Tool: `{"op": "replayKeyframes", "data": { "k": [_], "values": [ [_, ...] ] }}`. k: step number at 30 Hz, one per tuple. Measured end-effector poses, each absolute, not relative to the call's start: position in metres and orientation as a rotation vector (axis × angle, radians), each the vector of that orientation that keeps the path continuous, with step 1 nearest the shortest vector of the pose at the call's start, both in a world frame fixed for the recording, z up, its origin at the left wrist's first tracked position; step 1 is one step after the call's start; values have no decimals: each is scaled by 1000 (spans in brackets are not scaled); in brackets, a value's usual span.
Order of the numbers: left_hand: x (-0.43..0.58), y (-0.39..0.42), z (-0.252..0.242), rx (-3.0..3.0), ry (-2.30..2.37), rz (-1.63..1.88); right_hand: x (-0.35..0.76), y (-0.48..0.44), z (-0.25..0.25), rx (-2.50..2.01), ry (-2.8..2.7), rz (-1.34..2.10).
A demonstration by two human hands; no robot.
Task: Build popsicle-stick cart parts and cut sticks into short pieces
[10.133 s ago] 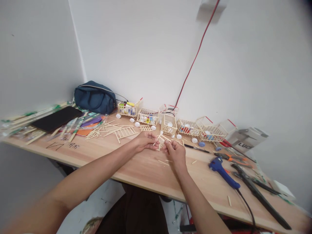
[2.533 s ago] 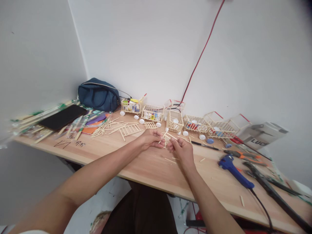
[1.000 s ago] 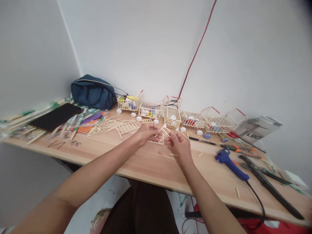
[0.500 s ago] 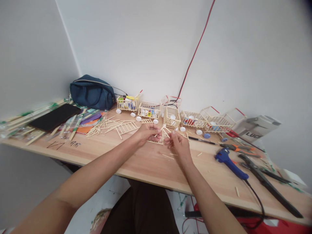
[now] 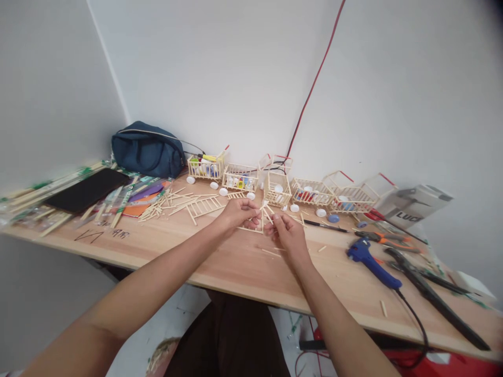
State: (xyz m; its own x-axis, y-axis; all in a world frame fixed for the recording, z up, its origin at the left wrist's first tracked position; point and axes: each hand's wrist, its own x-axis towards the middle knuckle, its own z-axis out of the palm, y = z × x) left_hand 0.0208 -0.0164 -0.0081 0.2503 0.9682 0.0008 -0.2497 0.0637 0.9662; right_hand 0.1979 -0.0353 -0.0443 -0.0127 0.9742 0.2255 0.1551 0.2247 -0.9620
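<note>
My left hand is closed in a pinch just above the tabletop. Facing it from the right, my right hand has thumb and finger pressed together on a thin wooden stick. The stick slants between the two hands, close to other short pale sticks. Part of a flat stick frame shows on the table beneath them. Fingers hide what exactly the left hand grips, though it seems to be a short stick. Left of the hands lies a ladder-like stick panel.
Along the wall stand several small stick carts with white wheels. On the right lie a blue glue gun, orange-handled pliers and a long black tool. At left are a phone, a blue pouch and loose sticks.
My right hand's fingers have shifted slightly around the stick, and a short piece below them looks more covered. The left hand stays nearly in place. The camera view has moved slightly.
</note>
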Motion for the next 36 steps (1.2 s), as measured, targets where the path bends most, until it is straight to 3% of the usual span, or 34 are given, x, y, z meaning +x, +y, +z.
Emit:
{"op": "replayKeyframes", "data": {
  "k": [36],
  "values": [
    [20,-24,-4,1566,1038,1320,192,-50,-32,-1194,-1560,824]
  ]
}}
